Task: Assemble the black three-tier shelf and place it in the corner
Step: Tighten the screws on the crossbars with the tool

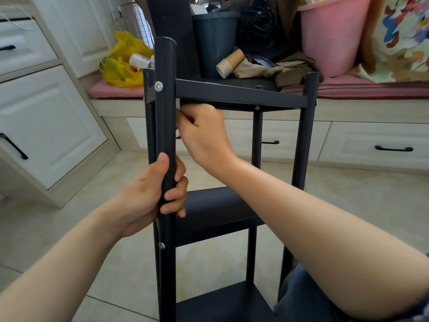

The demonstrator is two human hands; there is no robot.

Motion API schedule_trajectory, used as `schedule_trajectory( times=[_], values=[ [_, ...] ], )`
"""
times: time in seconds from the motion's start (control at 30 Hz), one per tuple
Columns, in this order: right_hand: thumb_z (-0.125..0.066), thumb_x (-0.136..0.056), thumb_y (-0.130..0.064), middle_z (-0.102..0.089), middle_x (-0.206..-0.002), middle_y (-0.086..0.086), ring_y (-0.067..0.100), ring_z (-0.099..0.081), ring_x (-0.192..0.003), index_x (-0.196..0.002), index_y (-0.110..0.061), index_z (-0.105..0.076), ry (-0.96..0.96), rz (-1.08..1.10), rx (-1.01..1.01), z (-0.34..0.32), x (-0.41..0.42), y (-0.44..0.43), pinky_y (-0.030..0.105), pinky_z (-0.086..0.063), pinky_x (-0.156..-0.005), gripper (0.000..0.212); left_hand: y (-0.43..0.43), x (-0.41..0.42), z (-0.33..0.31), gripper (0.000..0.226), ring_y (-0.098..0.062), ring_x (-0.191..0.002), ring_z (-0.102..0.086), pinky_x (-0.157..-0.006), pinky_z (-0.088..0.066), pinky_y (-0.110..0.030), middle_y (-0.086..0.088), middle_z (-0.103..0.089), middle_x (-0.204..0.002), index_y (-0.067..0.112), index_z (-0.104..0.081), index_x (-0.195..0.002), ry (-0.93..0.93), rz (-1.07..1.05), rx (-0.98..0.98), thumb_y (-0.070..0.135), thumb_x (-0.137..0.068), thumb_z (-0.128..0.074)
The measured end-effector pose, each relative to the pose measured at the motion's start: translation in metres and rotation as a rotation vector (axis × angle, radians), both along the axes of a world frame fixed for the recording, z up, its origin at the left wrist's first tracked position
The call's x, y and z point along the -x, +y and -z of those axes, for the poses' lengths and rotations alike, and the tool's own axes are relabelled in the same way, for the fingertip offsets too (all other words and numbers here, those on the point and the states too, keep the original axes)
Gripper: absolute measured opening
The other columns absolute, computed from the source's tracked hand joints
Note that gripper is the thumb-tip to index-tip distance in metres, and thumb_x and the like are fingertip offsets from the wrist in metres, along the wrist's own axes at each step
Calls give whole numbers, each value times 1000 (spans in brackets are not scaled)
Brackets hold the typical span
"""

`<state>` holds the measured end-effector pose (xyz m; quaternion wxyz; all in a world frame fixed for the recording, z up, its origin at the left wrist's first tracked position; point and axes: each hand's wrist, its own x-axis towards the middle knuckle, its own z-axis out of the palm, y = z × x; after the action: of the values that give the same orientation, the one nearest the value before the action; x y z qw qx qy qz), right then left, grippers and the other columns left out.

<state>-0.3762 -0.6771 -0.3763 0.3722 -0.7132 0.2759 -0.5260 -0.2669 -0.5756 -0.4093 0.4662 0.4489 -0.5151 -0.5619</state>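
The black three-tier shelf (239, 95) stands upright on the tiled floor in front of me, its three boards joined by black tube legs. My left hand (157, 194) is wrapped around the nearest front leg (166, 126), just above the middle board (216, 210). My right hand (204, 133) reaches under the top board beside that leg, fingers curled tight behind it; what they pinch is hidden. A silver screw head (158, 86) shows on the leg at the top board, and another (161, 246) at the middle board. The bottom board (222, 303) lies near my knee.
Behind the shelf runs a bench with a pink cushion (371, 89), carrying a yellow bag (123, 61), a dark bin (214, 43), paper cups (228, 63), a black fan and a pink tub (332, 36). White drawers (46, 126) stand on the left.
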Motion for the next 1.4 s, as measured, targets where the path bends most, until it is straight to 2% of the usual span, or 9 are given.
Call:
schedule_trajectory(
  times=[0.07, 0.2, 0.3, 0.53, 0.67, 0.8, 0.97, 1.1, 1.4],
  values=[
    [-55, -98, -9, -59, -60, 14, 31, -55, -61, -62, 0, -57, 19, -26, 0, -1, 2, 2, 44, -49, -61, 37, 0, -1, 0, 61, -9, -43, -34, -56, -52, -29, 6, -36, -56, 24, -53, -74, 5, -4, -9, 84, -67, -65],
    [-54, -97, -13, -46, -50, 2, 17, -42, -50, -61, 2, -58, 119, -45, -4, -2, 11, 4, 30, -39, -52, 39, 1, -3, 1, 61, -9, -42, -35, -57, -52, -30, 6, -36, -56, 25, -54, -74, 2, -10, -13, 85, -67, -65],
    [-55, -97, -17, -45, -50, 2, 16, -41, -50, -64, 4, -60, 191, -46, -19, -1, 17, 5, 29, -37, -52, 40, 0, -4, 1, 61, -9, -42, -35, -57, -52, -30, 6, -37, -56, 25, -54, -73, -5, -16, -13, 85, -67, -64],
    [-56, -95, -14, -38, -46, -4, 11, -35, -48, -66, 11, -59, 148, -72, -79, -6, 20, 4, 23, -33, -48, 39, 1, -4, 1, 63, -9, -42, -35, -56, -52, -29, 6, -36, -55, 24, -53, -73, 8, -18, -18, 85, -65, -67],
    [-58, -95, -13, -39, -40, -10, 9, -37, -45, -55, -1, -57, 100, -65, -86, -8, 16, 3, 21, -33, -47, 41, 1, -3, 0, 65, -9, -41, -34, -55, -52, -29, 6, -36, -55, 23, -53, -72, 16, -19, -32, 85, -61, -69],
    [-58, -95, -12, -63, -61, 18, 32, -57, -62, -63, 5, -64, 19, -83, -65, -9, 11, 3, 35, -47, -60, 37, 0, -2, -1, 64, -9, -41, -33, -54, -52, -29, 5, -35, -55, 24, -53, -71, 26, -10, -35, 84, -60, -70],
    [-58, -96, -7, -41, -37, -15, 6, -40, -44, -51, -16, -53, 5, -85, -75, -5, 7, -1, 14, -32, -47, 46, 0, -1, 0, 63, -9, -41, -33, -55, -52, -29, 6, -36, -55, 24, -53, -72, 28, 4, -30, 84, -61, -70],
    [-58, -96, -6, -38, -37, -15, 5, -38, -44, -47, -26, -39, -28, -65, -55, -1, 1, -2, 13, -31, -49, 56, 0, -1, 1, 62, -8, -41, -33, -55, -52, -29, 6, -37, -55, 25, -54, -72, 22, 14, -25, 84, -63, -69],
    [-59, -95, -1, -35, -44, -18, -3, -43, -46, -54, -36, -34, -155, 37, 49, 8, -13, -3, 8, -33, -53, 59, 0, 0, 1, 62, -8, -40, -33, -55, -51, -29, 6, -36, -54, 25, -53, -73, 12, 32, -11, 84, -65, -67]
  ],
)
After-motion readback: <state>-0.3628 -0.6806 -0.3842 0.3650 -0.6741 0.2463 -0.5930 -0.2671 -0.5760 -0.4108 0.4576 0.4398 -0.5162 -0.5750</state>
